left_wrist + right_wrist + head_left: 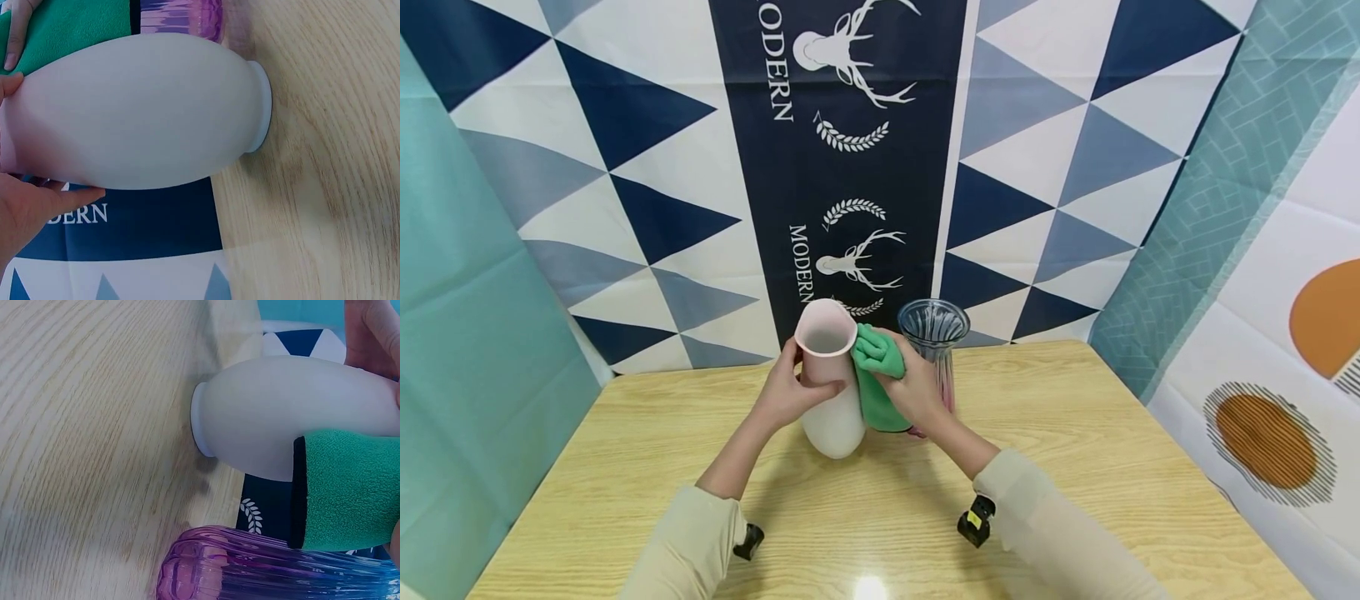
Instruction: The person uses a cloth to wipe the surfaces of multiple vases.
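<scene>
A tall white vase (835,421) with a pinkish open mouth stands near the back of the table, slightly tilted. My left hand (792,390) grips its upper body from the left, thumb across the front. On the other side, my right hand (916,385) holds a bunched green cloth (880,404) against the vase near its rim. The cloth's lower part hangs down beside the vase; its dark edge shows in the right wrist view. The vase's rounded body (144,112) and narrow foot fill the left wrist view, with the foot close over the wood.
A fluted glass vase (934,323), blue at the top and pink-purple below, stands just right of the cloth, partly behind my right hand. The light wood table (1075,467) meets a patterned fabric backdrop (850,167) behind and hanging cloths at both sides.
</scene>
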Tool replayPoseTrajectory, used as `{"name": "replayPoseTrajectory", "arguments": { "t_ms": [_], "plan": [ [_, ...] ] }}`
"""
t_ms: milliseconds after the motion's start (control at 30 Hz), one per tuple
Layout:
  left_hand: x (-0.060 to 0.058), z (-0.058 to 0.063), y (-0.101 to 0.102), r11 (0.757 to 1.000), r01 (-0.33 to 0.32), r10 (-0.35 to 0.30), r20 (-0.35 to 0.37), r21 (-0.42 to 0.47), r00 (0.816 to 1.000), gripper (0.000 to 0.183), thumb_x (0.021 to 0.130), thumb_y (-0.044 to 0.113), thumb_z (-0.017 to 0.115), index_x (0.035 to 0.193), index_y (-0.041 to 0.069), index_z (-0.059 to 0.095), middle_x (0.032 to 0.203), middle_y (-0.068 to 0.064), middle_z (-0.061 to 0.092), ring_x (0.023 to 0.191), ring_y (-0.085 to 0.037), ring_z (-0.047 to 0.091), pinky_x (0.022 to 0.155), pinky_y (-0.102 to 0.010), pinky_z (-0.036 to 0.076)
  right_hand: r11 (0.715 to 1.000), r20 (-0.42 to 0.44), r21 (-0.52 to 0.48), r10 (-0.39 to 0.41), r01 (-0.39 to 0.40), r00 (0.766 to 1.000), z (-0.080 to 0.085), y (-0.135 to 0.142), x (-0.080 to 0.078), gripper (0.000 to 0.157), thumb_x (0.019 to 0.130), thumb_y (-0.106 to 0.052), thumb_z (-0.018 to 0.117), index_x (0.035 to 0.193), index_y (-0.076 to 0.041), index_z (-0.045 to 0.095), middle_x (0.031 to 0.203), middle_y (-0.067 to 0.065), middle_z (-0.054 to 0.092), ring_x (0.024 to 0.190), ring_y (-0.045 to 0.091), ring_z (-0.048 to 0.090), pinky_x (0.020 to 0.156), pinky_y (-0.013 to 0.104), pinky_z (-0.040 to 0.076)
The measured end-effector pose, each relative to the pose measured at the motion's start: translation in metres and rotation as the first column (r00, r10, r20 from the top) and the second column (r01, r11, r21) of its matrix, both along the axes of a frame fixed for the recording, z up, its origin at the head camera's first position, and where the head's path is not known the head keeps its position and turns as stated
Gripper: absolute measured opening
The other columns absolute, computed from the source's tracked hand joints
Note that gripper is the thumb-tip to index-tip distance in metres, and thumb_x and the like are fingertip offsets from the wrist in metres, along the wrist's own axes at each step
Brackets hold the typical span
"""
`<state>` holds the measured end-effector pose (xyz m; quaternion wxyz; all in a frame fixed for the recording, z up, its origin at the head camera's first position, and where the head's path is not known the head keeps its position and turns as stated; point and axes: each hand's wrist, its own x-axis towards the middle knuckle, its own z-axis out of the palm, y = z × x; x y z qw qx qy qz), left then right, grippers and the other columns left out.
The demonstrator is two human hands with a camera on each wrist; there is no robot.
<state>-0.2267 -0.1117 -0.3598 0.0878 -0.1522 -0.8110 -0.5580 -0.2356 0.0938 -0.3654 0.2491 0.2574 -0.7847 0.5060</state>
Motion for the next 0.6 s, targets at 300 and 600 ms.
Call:
{"name": "replayPoseTrajectory", "arguments": {
  "t_ms": [300,600],
  "plan": [
    [0.018,0.022,0.003,0.999,0.042,-0.041,0.039,-0.023,0.998,0.083,0.076,0.007,0.074,0.142,0.001,0.024,0.136,-0.019,0.038,0.127,-0.038,0.040,0.103,-0.055,0.038,1.000,0.059,0.012,0.020,-0.020,0.998,0.006,-0.006,0.009,0.048,0.082,-0.002,0.068,0.128,-0.004,0.053,0.127,0.014,0.059,0.118,0.028,0.055,0.102,0.044,0.043],
    [0.021,0.027,0.004,0.998,0.057,-0.058,0.054,0.019,0.997,0.083,0.075,0.003,0.074,0.142,0.002,0.025,0.137,-0.019,0.037,0.129,-0.037,0.038,0.106,-0.055,0.035,0.998,0.022,0.059,0.010,-0.011,1.000,-0.011,-0.003,0.001,0.047,0.083,-0.006,0.068,0.128,-0.009,0.053,0.127,0.011,0.060,0.118,0.026,0.056,0.101,0.044,0.043]
  ]
}}
